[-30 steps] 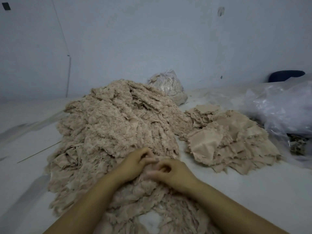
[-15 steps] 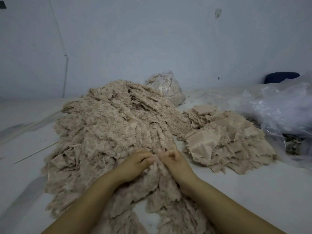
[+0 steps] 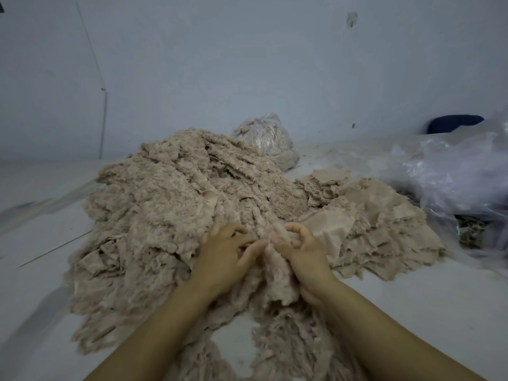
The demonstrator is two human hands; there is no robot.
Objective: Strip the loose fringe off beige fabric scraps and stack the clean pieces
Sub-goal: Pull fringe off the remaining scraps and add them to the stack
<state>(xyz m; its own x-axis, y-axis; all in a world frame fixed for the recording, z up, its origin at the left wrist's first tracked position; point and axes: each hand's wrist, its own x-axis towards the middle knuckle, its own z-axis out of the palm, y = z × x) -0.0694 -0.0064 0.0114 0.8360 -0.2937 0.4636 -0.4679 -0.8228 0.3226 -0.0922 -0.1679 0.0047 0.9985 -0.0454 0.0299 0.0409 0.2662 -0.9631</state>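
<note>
A big heap of fuzzy, fringed beige scraps (image 3: 176,204) covers the middle and left of the white surface. To its right lies a flatter stack of smoother beige pieces (image 3: 384,224). Between the two, my left hand (image 3: 225,259) and my right hand (image 3: 302,251) are raised side by side. Together they grip one fringed beige scrap (image 3: 275,279), which hangs down between them. My right fingers curl over its top edge and my left fingers pinch it from the left.
A clear plastic bag stuffed with beige material (image 3: 264,136) stands behind the heap by the wall. Crumpled clear plastic sheeting (image 3: 450,174) lies at the right, with a dark blue object (image 3: 453,123) behind it. More fringed scraps (image 3: 291,345) lie near me.
Both hands have moved up and away from me, lifting one fringed scrap off the near part of the heap. It now hangs between them.
</note>
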